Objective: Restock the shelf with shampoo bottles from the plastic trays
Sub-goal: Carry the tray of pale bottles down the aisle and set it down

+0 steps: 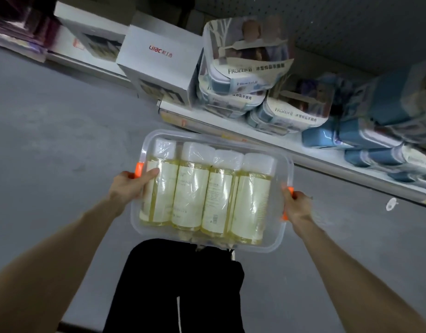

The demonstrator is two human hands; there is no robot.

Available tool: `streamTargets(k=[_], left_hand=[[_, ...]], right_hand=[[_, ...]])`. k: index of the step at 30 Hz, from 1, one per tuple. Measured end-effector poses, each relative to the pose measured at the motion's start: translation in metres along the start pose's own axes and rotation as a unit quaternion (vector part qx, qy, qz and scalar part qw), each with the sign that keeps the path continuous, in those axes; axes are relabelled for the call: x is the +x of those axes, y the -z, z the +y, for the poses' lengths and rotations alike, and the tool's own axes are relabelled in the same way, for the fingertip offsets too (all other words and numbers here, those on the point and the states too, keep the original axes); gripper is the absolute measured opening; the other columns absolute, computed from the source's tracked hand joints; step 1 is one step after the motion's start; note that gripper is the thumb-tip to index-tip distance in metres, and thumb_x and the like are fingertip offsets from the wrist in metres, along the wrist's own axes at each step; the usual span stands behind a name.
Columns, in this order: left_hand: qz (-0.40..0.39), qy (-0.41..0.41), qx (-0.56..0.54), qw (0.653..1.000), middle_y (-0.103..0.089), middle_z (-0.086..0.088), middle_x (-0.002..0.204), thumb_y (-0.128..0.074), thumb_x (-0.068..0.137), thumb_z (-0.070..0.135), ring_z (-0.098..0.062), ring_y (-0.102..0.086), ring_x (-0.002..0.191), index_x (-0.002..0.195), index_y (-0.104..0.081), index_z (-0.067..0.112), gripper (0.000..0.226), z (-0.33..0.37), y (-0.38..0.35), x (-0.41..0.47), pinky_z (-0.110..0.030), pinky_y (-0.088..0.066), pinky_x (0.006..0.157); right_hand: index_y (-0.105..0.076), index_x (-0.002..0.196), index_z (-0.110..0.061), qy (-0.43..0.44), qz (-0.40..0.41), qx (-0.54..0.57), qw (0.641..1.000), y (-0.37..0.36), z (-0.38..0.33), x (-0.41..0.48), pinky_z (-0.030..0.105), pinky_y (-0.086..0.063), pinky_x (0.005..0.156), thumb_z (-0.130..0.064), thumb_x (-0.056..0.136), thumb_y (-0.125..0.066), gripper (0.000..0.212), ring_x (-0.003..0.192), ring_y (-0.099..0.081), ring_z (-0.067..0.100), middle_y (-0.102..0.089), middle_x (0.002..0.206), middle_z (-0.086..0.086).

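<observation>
- Head view: a clear rectangular plastic tray (148, 143) is held in the air over the grey floor (51, 116), just in front of a low white shelf (327, 162).
- The left hand (129, 186) grips the tray's orange left handle (138, 169), with the thumb lying over the rim against the nearest bottle.
- The right hand (297, 207) is curled round the orange right handle (289, 191).
- Four shampoo bottles (207, 188) of pale yellow liquid, with white caps and cream labels, lie side by side in the tray. They are wrapped in clear film, and their caps point toward the shelf.
- Something shows beneath them, possibly a lower layer of bottles, but it is too blurred through the plastic to tell.
- On the shelf stand a white cardboard box with red lettering (159, 58), clear "Frozen II" printed bags (245, 58) and blue packs (327, 135).
- Black trousers (183, 284) show below the tray.
</observation>
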State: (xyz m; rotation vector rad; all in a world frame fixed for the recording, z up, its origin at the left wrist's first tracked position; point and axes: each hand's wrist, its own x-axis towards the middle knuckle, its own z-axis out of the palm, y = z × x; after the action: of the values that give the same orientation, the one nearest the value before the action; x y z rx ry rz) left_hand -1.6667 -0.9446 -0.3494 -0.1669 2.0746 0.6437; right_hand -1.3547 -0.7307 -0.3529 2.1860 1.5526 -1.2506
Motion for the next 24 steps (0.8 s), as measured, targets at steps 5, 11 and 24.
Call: streamTargets(k=[5,11,24], left_hand=[[-0.031,-0.030,0.027,0.999,-0.060,-0.008,0.072,-0.074,0.070,0.058,-0.023,-0.057,0.068,0.079,-0.064,0.002,0.058,-0.010,-0.033,0.062,-0.035,-0.050,0.074],[-0.028,-0.039,0.032,0.998,-0.059,-0.007,0.074,-0.072,0.078,0.046,-0.017,-0.055,0.064,0.082,-0.061,0.004,0.044,-0.020,-0.071,0.108,-0.025,-0.044,0.057],[0.008,-0.060,0.067,0.996,-0.059,-0.008,0.081,-0.071,0.076,0.053,-0.023,-0.055,0.076,0.090,-0.058,0.003,0.053,-0.014,-0.092,0.134,-0.028,-0.039,0.065]], right_hand=[[-0.053,0.069,-0.007,-0.005,0.008,0.016,1.000,-0.033,0.021,0.051,0.030,-0.045,0.054,-0.050,0.095,-0.048,0.051,0.057,-0.052,0.024,-0.053,0.063,0.010],[-0.047,0.064,-0.009,-0.011,0.014,0.039,0.999,-0.062,0.039,0.095,0.033,-0.048,0.056,-0.049,0.093,-0.051,0.049,0.062,-0.051,0.026,-0.050,0.064,0.010],[-0.048,0.067,-0.010,-0.025,0.026,0.064,0.997,-0.084,0.055,0.127,0.028,-0.040,0.050,-0.043,0.097,-0.048,0.045,0.061,-0.051,0.023,-0.052,0.066,0.008]])
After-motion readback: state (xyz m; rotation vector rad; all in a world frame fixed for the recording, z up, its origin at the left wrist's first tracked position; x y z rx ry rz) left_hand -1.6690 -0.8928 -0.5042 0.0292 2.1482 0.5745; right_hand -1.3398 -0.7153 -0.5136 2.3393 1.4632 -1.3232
